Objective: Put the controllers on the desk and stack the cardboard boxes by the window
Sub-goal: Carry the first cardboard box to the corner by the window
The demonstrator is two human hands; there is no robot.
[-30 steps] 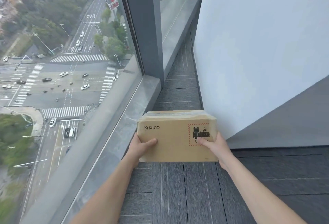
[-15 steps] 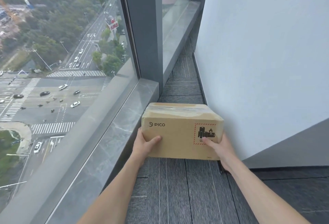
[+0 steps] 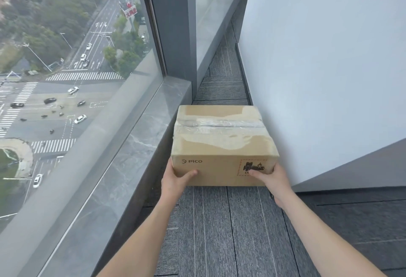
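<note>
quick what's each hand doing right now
Left hand: grips the cardboard box.
Right hand: grips the same box.

just the one view, a wide-angle cam on the person's head; it looks forward and steeply down along the gap between window [image 3: 92, 61] and white wall [image 3: 325, 56]; close enough that both forearms run in from the bottom edge

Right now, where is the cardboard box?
In the head view the cardboard box is centre, low over the carpet, between the stone window sill and the white wall, held by both hands.
</note>
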